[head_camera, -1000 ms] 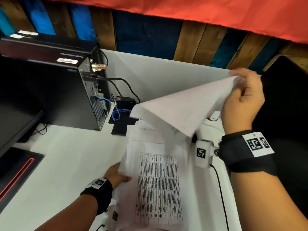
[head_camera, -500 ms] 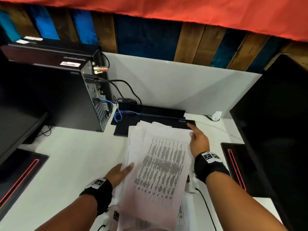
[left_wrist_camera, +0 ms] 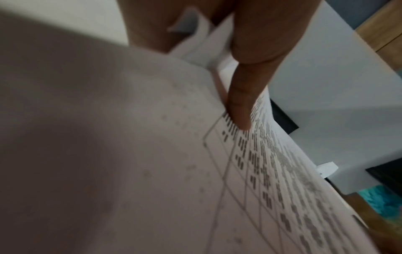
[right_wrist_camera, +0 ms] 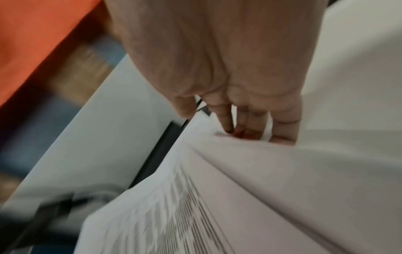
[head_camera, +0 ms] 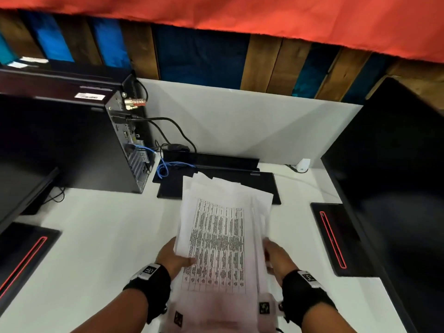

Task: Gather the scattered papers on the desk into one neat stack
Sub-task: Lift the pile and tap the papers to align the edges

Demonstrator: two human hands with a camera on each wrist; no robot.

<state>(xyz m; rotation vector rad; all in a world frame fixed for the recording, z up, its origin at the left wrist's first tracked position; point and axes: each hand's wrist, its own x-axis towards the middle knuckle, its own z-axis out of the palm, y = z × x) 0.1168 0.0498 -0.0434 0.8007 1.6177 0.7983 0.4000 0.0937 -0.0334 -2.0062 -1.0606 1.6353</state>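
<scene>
A stack of white papers (head_camera: 216, 236) lies fanned in the middle of the white desk (head_camera: 101, 248), with a sheet printed with a table on top. Its far end overlaps a black laptop (head_camera: 264, 186). My left hand (head_camera: 177, 258) pinches the near left edge; in the left wrist view the thumb (left_wrist_camera: 239, 106) lies on the printed sheet (left_wrist_camera: 250, 171) and the fingers go underneath. My right hand (head_camera: 276, 258) is at the near right edge. In the right wrist view its straight fingers (right_wrist_camera: 250, 127) push into the papers (right_wrist_camera: 261, 189), which pucker there.
A black computer tower (head_camera: 72, 140) with cables and a blue wire (head_camera: 163, 169) stands at the left. A large black monitor (head_camera: 396, 188) and its base (head_camera: 336, 236) fill the right. Another black base (head_camera: 24, 255) lies near left. A white partition (head_camera: 240, 123) closes the back.
A second ago my right hand held one sheet high at the right. That sheet now tops the stack, and the right hand has come back to the stack's near right edge.
</scene>
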